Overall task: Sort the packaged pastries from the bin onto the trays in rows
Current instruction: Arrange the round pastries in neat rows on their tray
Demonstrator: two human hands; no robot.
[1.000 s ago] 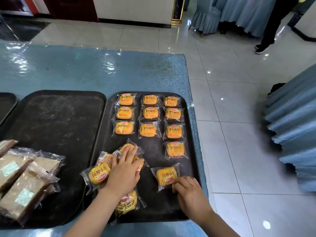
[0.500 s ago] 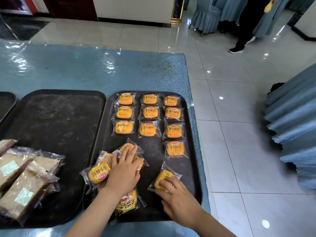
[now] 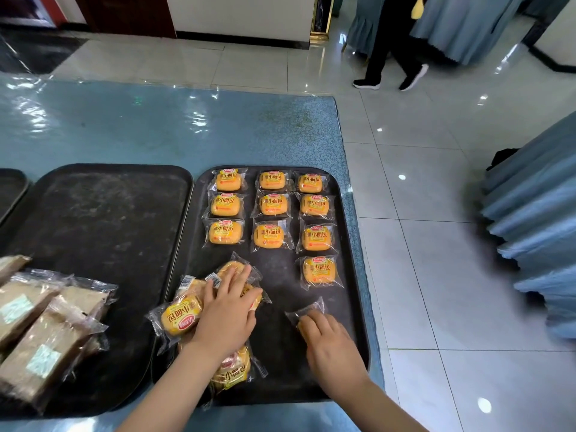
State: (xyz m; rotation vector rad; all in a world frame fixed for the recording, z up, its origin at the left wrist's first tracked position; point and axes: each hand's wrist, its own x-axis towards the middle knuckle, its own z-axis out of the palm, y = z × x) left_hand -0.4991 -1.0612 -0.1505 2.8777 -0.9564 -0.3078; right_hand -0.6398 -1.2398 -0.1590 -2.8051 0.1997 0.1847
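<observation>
The bun [image 3: 307, 318] under the right hand [image 3: 332, 346] lies on the right tray [image 3: 355, 307], near its right edge, just below the lone bun [image 3: 319, 269] that begins the fourth row. The fingers curl over the packet and cover most of it, with a clear wrapper corner poking out above; they seem to be gripping it, probably to turn or square it up into the right column's next slot, though how firm the hold is cannot be seen. The left hand [image 3: 229, 316] lies spread, fingers nearly straight, pressing flat on the pile [image 3: 184, 316] of unsorted buns at the tray's near left, likely to keep the slippery wrappers from sliding while the other hand works. Ten buns stand sorted: three full rows of three across the far end of the tray, labels facing up and aligned alike, plus the one in row four. The pile shows at least four packets, some upside down or skewed; the hand hides part of it, so the exact count is unsure. To the left sits a second tray [image 3: 103, 219], bare across its far part, carrying about four brown packets [image 3: 46, 332] heaped at its near left corner, cut by the picture's edge. A third tray's edge [image 3: 12, 188] shows at far left. All rest on a blue cloth [image 3: 156, 129]; a person's legs [image 3: 389, 51] cross the tiled floor beyond.
</observation>
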